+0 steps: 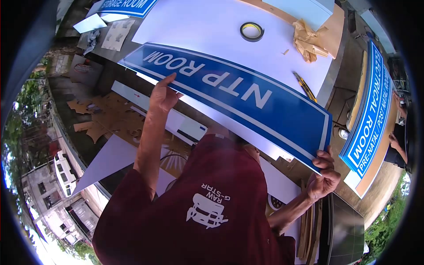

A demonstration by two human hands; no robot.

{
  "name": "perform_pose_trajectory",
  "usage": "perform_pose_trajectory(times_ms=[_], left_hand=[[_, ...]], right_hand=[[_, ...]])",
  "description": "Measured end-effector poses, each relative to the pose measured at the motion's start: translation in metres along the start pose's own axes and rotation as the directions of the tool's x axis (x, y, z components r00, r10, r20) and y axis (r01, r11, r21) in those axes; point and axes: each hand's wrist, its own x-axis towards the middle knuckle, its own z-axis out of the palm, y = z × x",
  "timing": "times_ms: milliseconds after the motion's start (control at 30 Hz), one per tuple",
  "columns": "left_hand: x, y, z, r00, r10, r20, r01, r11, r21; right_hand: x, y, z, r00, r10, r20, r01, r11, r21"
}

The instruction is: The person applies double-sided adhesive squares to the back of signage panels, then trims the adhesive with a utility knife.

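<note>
A long blue sign [212,95] with a white border and the words "NTP ROOM", upside down from my side, lies tilted across the front of the white sheet [194,28]. My left hand [166,93] holds its near edge left of the middle, with a finger on the blue face. At the near right corner, my right hand [326,172] has its fingers curled round the sign. Beyond the sign's right part a yellow-and-black cutter knife [304,86] rests on the sheet. Farther back lies a roll of tape [252,32].
Crumpled brown paper [310,40] sits on the sheet's right side. Blue signs [369,115] are stacked at right, near another person's hand [393,141]. A "STORAGE ROOM" sign [128,6] lies at back left. Cardboard scraps [110,115] and white boards lie below the table.
</note>
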Motion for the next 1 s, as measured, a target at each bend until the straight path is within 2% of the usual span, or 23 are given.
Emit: perform_pose_trajectory(times_ms=[33,67,133,167,200,267,333,367,400,433,467,500,533,600,633,733,767,867,900,933,1000], left_hand=[[-0.002,-0.009,-0.001,0.999,-0.035,-0.011,0.033,0.99,-0.14],[-0.002,-0.021,-0.007,0.998,-0.063,-0.025,0.055,0.971,-0.234],[0.002,-0.041,-0.019,0.997,-0.076,-0.027,0.067,0.964,-0.259],[0.006,-0.05,-0.028,0.995,-0.097,0.0,0.093,0.953,-0.288],[0.007,-0.053,-0.026,0.994,-0.098,-0.047,0.081,0.955,-0.287],[0.007,-0.069,-0.017,0.985,-0.12,-0.126,0.079,0.953,-0.292],[0.012,-0.08,-0.03,0.985,-0.123,-0.122,0.091,0.966,-0.241],[0.013,-0.085,-0.034,0.981,-0.118,-0.154,0.088,0.979,-0.185],[0.021,-0.093,-0.049,0.99,-0.105,-0.099,0.086,0.981,-0.174],[0.017,-0.094,-0.053,0.993,-0.11,-0.037,0.102,0.981,-0.166],[0.015,-0.096,-0.055,0.995,-0.096,-0.001,0.094,0.984,-0.153],[0.013,-0.101,-0.061,0.996,-0.085,0.011,0.086,0.983,-0.165],[0.0,-0.097,-0.051,0.997,-0.078,0.025,0.08,0.99,-0.112],[-0.013,-0.1,-0.05,0.999,-0.01,0.054,0.014,0.998,-0.066],[-0.018,-0.099,-0.047,0.992,0.013,0.123,-0.008,0.999,-0.046],[-0.034,-0.081,-0.031,0.973,0.037,0.23,-0.035,0.999,-0.016],[-0.032,-0.076,-0.033,0.969,0.037,0.245,-0.037,0.999,-0.003],[-0.027,-0.043,0.0,0.919,0.148,0.366,-0.169,0.985,0.026],[-0.024,-0.031,0.017,0.888,0.176,0.426,-0.211,0.977,0.036],[-0.022,-0.019,0.034,0.882,0.204,0.425,-0.232,0.972,0.015],[-0.006,0.007,0.067,0.787,0.298,0.54,-0.384,0.922,0.051]], right_hand=[[-0.018,0.011,-0.017,0.996,0.034,0.079,-0.038,0.998,0.056],[-0.032,0.016,-0.015,0.996,0.09,0.029,-0.09,0.996,0.013],[-0.052,0.022,-0.012,0.98,0.185,-0.076,-0.19,0.979,-0.07],[-0.058,0.027,-0.009,0.962,0.269,-0.049,-0.268,0.963,0.025],[-0.071,0.032,-0.006,0.916,0.386,-0.107,-0.364,0.914,0.178],[-0.108,0.048,-0.017,0.793,0.59,-0.153,-0.444,0.731,0.519],[-0.097,0.04,0.001,0.81,0.57,-0.14,-0.287,0.593,0.752],[-0.097,0.04,0.004,0.753,0.641,-0.151,-0.292,0.53,0.796],[-0.099,0.04,0.001,0.692,0.701,-0.173,-0.28,0.482,0.83],[-0.107,0.046,0.0,0.574,0.767,-0.288,-0.437,0.584,0.684],[-0.115,0.051,-0.001,0.443,0.786,-0.432,-0.588,0.618,0.522],[-0.117,0.053,0.0,0.547,0.707,-0.448,-0.681,0.687,0.254],[-0.115,0.054,-0.003,0.637,0.646,-0.421,-0.722,0.691,-0.033],[-0.11,0.045,-0.017,0.748,0.58,-0.323,-0.659,0.589,-0.469],[-0.107,0.046,-0.023,0.661,0.691,-0.292,-0.75,0.619,-0.232],[-0.094,0.045,-0.02,0.685,0.678,-0.267,-0.724,0.593,-0.351],[-0.087,0.043,-0.016,0.723,0.649,-0.239,-0.674,0.586,-0.45],[-0.043,0.032,-0.011,0.892,0.43,-0.139,-0.413,0.651,-0.636],[-0.014,0.012,-0.007,0.89,0.427,-0.163,-0.418,0.615,-0.669],[0.004,0.003,-0.011,0.932,0.331,-0.146,-0.322,0.574,-0.753],[0.054,-0.04,-0.013,0.977,0.166,-0.135,-0.203,0.524,-0.827]])
